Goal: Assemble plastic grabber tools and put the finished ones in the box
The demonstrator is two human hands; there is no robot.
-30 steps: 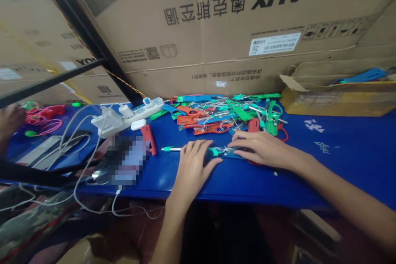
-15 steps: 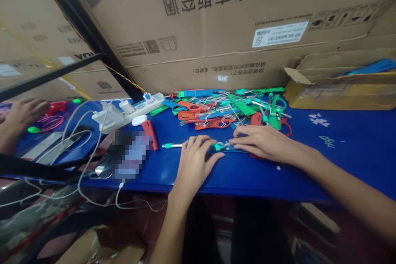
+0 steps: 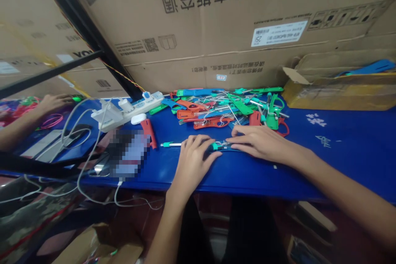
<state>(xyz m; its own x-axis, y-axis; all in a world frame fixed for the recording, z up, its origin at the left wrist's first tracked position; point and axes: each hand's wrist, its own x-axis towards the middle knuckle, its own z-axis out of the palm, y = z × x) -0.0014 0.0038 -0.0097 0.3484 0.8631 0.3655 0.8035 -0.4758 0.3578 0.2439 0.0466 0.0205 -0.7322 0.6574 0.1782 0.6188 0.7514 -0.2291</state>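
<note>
My left hand (image 3: 194,161) lies over a thin metal rod with teal ends (image 3: 170,144), its fingers closed round the middle. The rod lies level on the blue table. At the rod's right end, my right hand (image 3: 255,142) pinches a small clear part with thin white wires (image 3: 223,143); its exact shape is too small to tell. Just behind both hands is a pile of red, blue and green plastic lighter-like pieces (image 3: 213,109) with metal tubes and white wires. A red handle piece (image 3: 149,133) lies left of the rod.
A phone (image 3: 130,154) on a cable and a white power strip (image 3: 136,109) are at the left. A cardboard box (image 3: 340,90) with blue pieces stands back right. Beyond the black frame, another person's hand (image 3: 55,102) is over pink and green items.
The other person's hand has moved right and away, toward a green piece. The view has shifted slightly. My two hands keep nearly the same place on the rod.
</note>
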